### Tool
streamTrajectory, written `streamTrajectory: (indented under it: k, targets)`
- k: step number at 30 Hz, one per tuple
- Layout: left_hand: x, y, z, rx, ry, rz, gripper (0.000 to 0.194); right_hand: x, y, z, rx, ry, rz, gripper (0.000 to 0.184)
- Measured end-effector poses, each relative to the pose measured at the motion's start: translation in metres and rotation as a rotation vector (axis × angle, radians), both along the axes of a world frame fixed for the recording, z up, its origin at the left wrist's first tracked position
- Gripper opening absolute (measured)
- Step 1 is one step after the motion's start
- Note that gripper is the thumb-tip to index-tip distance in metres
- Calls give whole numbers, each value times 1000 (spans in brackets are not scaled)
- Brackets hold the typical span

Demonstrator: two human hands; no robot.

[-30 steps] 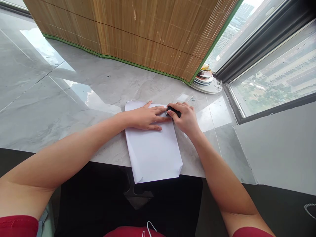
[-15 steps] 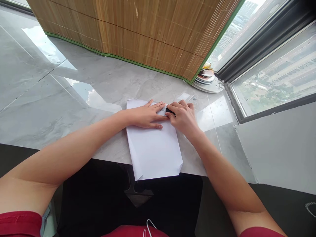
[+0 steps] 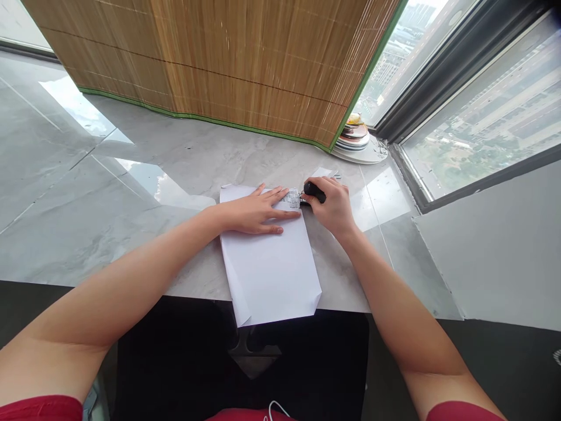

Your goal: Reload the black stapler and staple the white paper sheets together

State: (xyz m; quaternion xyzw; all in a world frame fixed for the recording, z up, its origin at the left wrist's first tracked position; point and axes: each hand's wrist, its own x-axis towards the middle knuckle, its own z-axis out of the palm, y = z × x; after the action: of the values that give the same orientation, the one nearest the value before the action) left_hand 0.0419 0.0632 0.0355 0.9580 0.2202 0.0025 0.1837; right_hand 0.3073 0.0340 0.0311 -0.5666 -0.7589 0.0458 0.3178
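A stack of white paper (image 3: 272, 275) with creased corners lies on the grey marble-look counter, its near end hanging over the edge. My left hand (image 3: 258, 213) rests flat on its upper part, fingers spread. Just past those fingertips, a patch of short dark metallic lines that look like staples (image 3: 291, 199) covers the paper. My right hand (image 3: 331, 202) is wrapped round a small black stapler (image 3: 314, 192) at the paper's right edge. The stapler's jaws are partly hidden, so I cannot tell whether they grip the paper.
Behind the paper hangs a bamboo blind (image 3: 210, 64) with green edging. Stacked plates (image 3: 357, 143) stand in the corner by the window (image 3: 491, 111). Small silvery strips (image 3: 336, 175) lie beyond my right hand. A black chair (image 3: 175, 362) is below the counter (image 3: 131, 234).
My right hand has shifted slightly right with the stapler, which now shows more and sits at the paper's edge. More of the staple patch is uncovered. My left hand stays flat.
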Motion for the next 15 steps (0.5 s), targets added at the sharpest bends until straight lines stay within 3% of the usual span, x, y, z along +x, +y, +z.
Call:
streamTrajectory:
  k: [4,7,10,15]
  targets:
    - [-1,-1,2,12,20,4,69,20,9,-3,15,5,-145,22]
    - [-1,0,1,31,23,9,72,28,8,5,91,0,-173,28]
    - [-1,1,-1,39,8,3,74,27,-3,16,170,-17,-51,25]
    - [-2,3,-3,42,-9,-18,72,18,-19,19,-54,-182,265,36]
